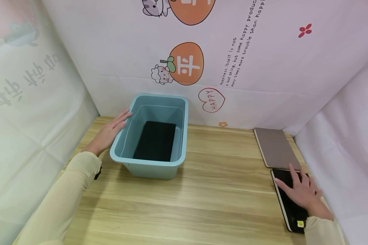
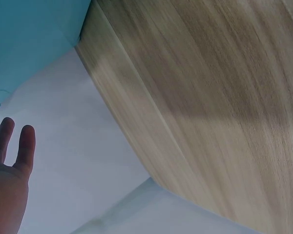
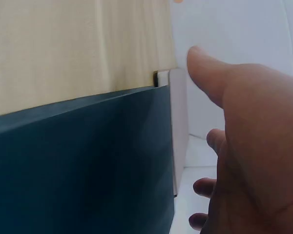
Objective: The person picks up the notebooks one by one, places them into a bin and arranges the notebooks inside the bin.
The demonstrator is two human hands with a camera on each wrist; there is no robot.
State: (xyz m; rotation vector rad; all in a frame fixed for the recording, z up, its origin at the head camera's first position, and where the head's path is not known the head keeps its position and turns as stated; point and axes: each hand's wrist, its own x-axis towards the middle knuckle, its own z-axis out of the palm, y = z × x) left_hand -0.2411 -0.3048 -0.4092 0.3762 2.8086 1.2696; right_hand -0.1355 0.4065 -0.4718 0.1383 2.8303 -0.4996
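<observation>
A blue plastic bin [image 1: 154, 170] stands left of the middle of the table, and a black notebook [image 1: 156, 141] lies flat on its bottom. My left hand [image 1: 108, 134] is at the bin's left rim, fingers extended along it; the left wrist view catches only part of that hand [image 2: 10, 175] beside the bin's wall [image 2: 29, 44]. At the right, my right hand [image 1: 303, 192] spreads its fingers over a second black notebook [image 1: 286, 200], which has a small yellow sticker near its lower end. In the right wrist view, thumb and fingers are apart above this notebook's dark cover [image 3: 88, 165].
A greyish-brown notebook [image 1: 276, 148] lies just beyond the black one at the table's right edge. White printed cloth [image 1: 263, 68] hangs behind the wooden table [image 1: 224, 190] and along both sides, close to the bin and the notebooks.
</observation>
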